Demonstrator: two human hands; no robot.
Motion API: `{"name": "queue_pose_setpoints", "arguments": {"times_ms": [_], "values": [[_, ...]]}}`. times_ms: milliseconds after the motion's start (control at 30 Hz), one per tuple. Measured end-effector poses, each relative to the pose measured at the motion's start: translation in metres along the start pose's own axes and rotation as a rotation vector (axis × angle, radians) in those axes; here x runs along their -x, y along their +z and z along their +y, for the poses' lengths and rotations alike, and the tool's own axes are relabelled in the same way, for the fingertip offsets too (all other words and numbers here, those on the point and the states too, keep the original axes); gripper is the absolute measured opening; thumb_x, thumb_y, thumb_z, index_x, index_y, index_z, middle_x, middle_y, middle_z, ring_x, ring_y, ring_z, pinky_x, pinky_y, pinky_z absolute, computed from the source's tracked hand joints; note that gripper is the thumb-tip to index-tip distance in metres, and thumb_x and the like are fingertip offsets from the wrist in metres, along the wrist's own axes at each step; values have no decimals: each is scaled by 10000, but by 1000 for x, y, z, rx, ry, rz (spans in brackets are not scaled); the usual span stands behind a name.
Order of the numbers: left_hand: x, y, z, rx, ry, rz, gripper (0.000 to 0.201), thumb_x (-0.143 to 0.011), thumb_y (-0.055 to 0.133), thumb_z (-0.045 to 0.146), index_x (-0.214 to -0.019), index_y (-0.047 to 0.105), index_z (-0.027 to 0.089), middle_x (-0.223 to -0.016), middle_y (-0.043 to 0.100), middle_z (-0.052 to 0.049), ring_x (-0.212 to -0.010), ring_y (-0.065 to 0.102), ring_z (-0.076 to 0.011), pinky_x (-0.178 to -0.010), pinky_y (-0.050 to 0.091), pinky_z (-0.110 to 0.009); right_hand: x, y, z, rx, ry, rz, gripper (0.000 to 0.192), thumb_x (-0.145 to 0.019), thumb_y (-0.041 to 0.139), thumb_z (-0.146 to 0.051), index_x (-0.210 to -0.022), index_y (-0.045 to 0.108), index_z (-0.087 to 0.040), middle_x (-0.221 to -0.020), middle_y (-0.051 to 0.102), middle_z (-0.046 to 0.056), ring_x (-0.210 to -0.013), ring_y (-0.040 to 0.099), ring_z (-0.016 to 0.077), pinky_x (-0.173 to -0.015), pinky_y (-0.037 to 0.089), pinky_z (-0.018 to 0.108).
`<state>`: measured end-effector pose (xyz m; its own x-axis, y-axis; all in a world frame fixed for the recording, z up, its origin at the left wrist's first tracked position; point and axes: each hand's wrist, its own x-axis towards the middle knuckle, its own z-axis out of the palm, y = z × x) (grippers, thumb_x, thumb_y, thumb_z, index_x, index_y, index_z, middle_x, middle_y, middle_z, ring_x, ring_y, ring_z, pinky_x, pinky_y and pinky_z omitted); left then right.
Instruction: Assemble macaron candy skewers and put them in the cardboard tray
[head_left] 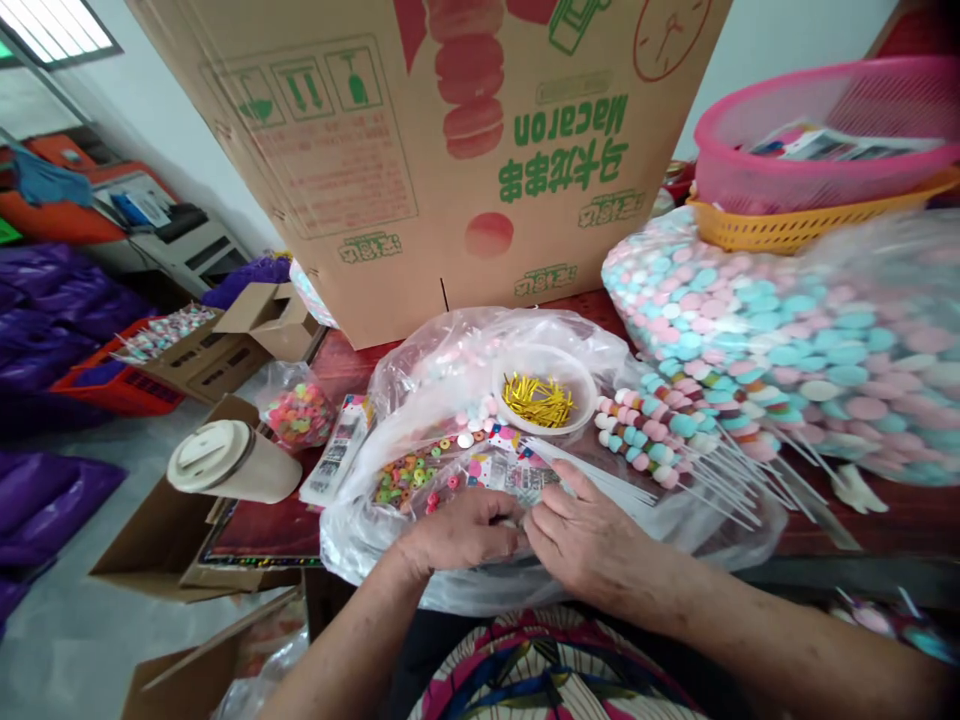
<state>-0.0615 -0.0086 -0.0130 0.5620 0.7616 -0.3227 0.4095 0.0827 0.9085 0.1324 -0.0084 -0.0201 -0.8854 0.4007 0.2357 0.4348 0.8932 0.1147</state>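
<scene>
My left hand point(474, 530) and my right hand point(576, 532) meet low over the clear plastic sheet point(397, 555). Both have their fingers curled and pinched together; what lies between them is hidden. My right index finger stretches forward, close to a bundle of white sticks point(600, 472). Just beyond my fingers lie printed clear packets point(514, 472). Colourful ring candies point(409, 478) are spread left of them, with pink and white candy pieces point(478, 412) farther back. A white bowl point(585, 395) holds gold twist ties point(536, 400). Candy skewers point(652, 430) are piled to the right.
A large cardboard box point(450, 200) stands behind. A big bag of pastel candies point(847, 340) fills the right, under a pink basket point(825, 180) and a yellow one point(795, 228). A lidded cup point(240, 465), stacked packets point(339, 455) and bagged ring candies point(298, 412) are left.
</scene>
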Motion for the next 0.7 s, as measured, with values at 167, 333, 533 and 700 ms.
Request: {"name": "queue_pose_setpoints", "arguments": {"times_ms": [167, 333, 533, 700], "values": [[1, 16, 5, -797, 327, 336, 183, -862, 489, 181, -757, 639, 177, -735, 664, -56, -689, 594, -199, -693, 451, -314, -13, -11, 15, -648, 443, -441, 174, -832, 483, -163, -750, 633, -136, -750, 675, 84, -702, 591, 185, -657, 472, 309], [3, 22, -10, -765, 421, 622, 203, -861, 456, 169, -821, 655, 172, -757, 674, -73, -707, 614, -198, -704, 471, -335, -36, -28, 69, -986, 604, -587, 306, -926, 376, -305, -791, 611, -162, -722, 656, 20, -614, 575, 128, -555, 418, 221], [-8, 18, -15, 713, -130, 852, 163, -627, 715, 316, -626, 659, 163, -511, 579, 13, -459, 530, -123, -472, 411, -232, -67, 14, 138, -295, 713, -537, 158, -794, 545, -141, -786, 702, -128, -897, 706, 129, -859, 637, 225, -726, 433, 273], [-11, 15, -13, 1076, -166, 840, 227, -497, 801, 267, -628, 669, 137, -541, 635, -10, -416, 541, -114, -415, 394, -216, -67, 45, 150, -263, 704, -614, 176, -723, 570, -106, -779, 734, -137, -868, 723, 133, -795, 649, 235, -670, 431, 283]]}}
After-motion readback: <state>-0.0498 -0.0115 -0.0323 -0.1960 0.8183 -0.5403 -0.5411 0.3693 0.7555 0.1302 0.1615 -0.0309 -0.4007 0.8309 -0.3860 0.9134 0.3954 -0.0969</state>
